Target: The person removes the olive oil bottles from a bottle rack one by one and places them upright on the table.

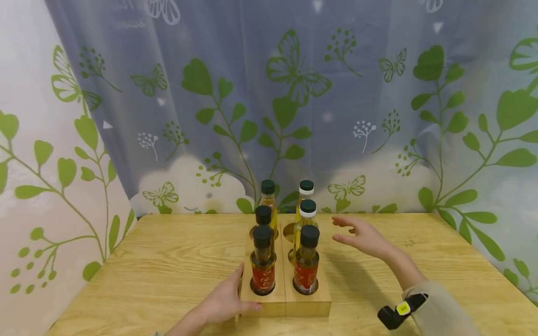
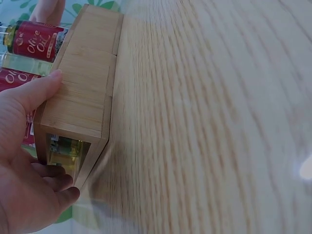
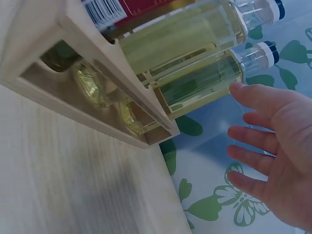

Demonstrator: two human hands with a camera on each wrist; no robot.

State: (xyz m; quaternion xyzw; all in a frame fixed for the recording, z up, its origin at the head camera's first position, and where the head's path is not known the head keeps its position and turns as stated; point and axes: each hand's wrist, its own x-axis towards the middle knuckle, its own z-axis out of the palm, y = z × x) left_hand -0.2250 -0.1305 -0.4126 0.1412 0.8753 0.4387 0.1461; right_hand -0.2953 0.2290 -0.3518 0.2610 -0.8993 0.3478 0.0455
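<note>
Two pale wooden bottle racks (image 1: pixel 265 309) stand side by side on the table, holding several olive oil bottles. At the front are two bottles with red labels and black caps, a left one (image 1: pixel 263 276) and a right one (image 1: pixel 306 274). My left hand (image 1: pixel 224 296) grips the left rack's near corner. Its thumb lies on the front face, and its fingers (image 2: pixel 58 181) bend at the open side. Over to the right of the bottles, my right hand (image 1: pixel 363 238) is spread and holds nothing. A white-collared bottle (image 3: pixel 200 80) is nearest its thumb in the right wrist view.
Wood-grained tabletop (image 1: pixel 180 252) surrounds the racks. Behind the table hangs a blue and white curtain (image 1: pixel 357 116) with green leaves and butterflies. A black strap device (image 1: pixel 397 312) is on the right wrist, next to a beige sleeve (image 1: pixel 441 310).
</note>
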